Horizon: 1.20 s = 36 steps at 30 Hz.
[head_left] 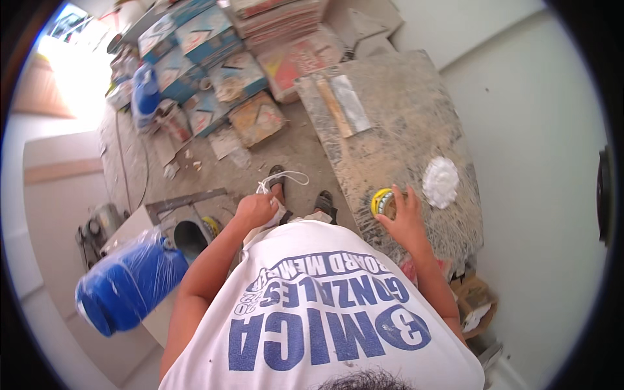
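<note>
My right hand (406,222) reaches over the worn work board and has its thumb and fingers around a small round yellow item (379,200), like a tape roll or a tin; its exact kind is unclear. Beside it on the board lies a round, ruffled white heap (441,182). In front of my body, my left hand (257,210) is closed on a thin white cord (292,175), whose loop sticks out past the fingers toward my feet.
The scratched board (396,91) bears a wooden strip (335,107) and a pale flat strip (350,104). Stacked blue boxes (205,36) stand on the floor ahead. A plastic-wrapped blue drum (133,281) is at left; an open cardboard box (480,292) sits below the board at right.
</note>
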Motion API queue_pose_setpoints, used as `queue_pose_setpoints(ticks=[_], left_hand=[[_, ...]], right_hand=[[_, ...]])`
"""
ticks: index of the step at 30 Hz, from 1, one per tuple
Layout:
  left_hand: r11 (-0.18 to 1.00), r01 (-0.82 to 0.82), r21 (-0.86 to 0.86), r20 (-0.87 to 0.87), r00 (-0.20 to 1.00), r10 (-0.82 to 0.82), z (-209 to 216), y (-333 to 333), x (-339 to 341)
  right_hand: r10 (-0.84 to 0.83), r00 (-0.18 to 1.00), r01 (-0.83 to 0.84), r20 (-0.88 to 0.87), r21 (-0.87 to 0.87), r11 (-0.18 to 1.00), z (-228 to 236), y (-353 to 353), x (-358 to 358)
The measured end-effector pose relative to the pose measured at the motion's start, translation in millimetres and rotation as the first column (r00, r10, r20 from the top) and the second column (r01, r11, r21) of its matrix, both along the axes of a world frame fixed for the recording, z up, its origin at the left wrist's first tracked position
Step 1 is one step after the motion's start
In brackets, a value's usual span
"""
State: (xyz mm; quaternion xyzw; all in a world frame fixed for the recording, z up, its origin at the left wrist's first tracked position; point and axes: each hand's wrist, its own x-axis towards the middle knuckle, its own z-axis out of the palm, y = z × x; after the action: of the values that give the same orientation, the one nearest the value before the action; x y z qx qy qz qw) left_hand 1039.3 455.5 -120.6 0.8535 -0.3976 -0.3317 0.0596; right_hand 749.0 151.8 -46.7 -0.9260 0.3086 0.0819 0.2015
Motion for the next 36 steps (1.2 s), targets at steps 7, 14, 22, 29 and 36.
queue_pose_setpoints(ticks=[7, 14, 22, 29, 36], left_hand=[[0.979, 0.049, 0.199, -0.066, 0.997, -0.036, -19, 19, -20], [0.953, -0.251, 0.169, -0.197, 0.939, 0.282, -77, 73, 64], [0.650, -0.753, 0.101, -0.251, 0.613, 0.749, -244, 156, 214], [0.519, -0.854, 0.037, -0.084, 0.515, 0.853, -215, 272, 388], [0.025, -0.985, -0.172, 0.073, 0.012, 0.997, -203, 444, 516]], right_hand=[[0.176, 0.974, -0.186, -0.145, -0.051, 0.981, 13, -6, 12], [0.113, 0.971, -0.103, -0.210, 0.057, 0.993, 37, -10, 78], [0.331, 0.933, -0.330, -0.140, 0.031, 0.944, 44, 9, 228], [0.577, 0.817, -0.576, 0.017, -0.042, 0.817, 8, 83, 437], [0.684, 0.729, -0.669, 0.034, -0.175, 0.722, -119, 106, 609]])
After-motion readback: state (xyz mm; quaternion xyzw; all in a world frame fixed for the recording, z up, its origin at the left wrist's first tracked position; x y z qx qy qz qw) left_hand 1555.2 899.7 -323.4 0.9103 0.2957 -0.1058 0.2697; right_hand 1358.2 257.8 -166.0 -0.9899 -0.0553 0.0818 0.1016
